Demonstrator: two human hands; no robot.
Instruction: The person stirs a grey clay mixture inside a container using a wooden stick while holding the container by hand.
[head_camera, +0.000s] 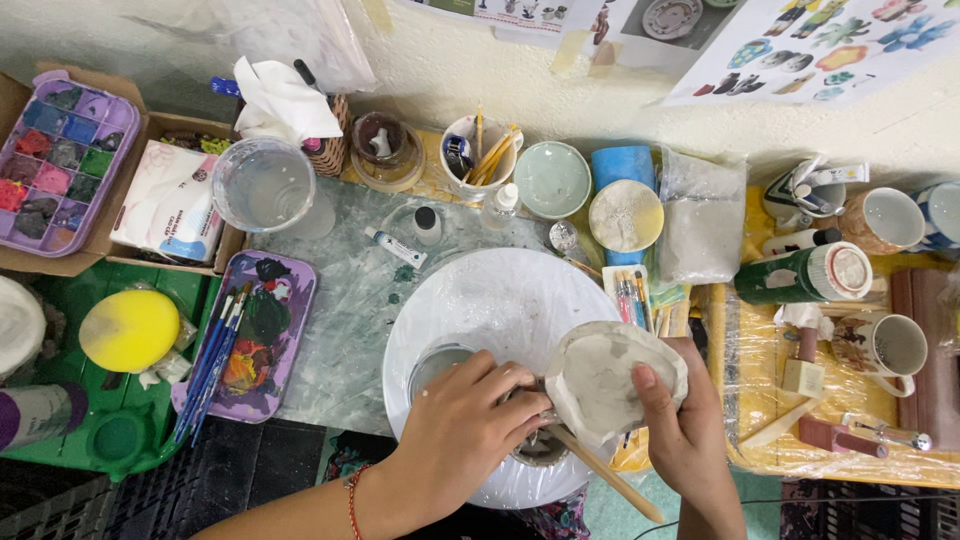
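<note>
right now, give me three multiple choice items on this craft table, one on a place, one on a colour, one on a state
1. Where does the yellow sponge lie?
A. on the green tray at the left
B. on the white round board
C. inside the striped mug

2. What colour is the clay bowl?
A. bright red
B. pale grey
C. dark blue

3. How is the clay bowl held?
A. it lies alone, untouched
B. the left hand alone lifts it
C. the right hand grips its rim, thumb inside, and the left hand touches its side

Answers:
1. A, the sponge sits on the green tray beside the purple paint palette.
2. B, the bowl's surface is pale grey and unpainted.
3. C, both hands meet the bowl above the white round board.
</note>
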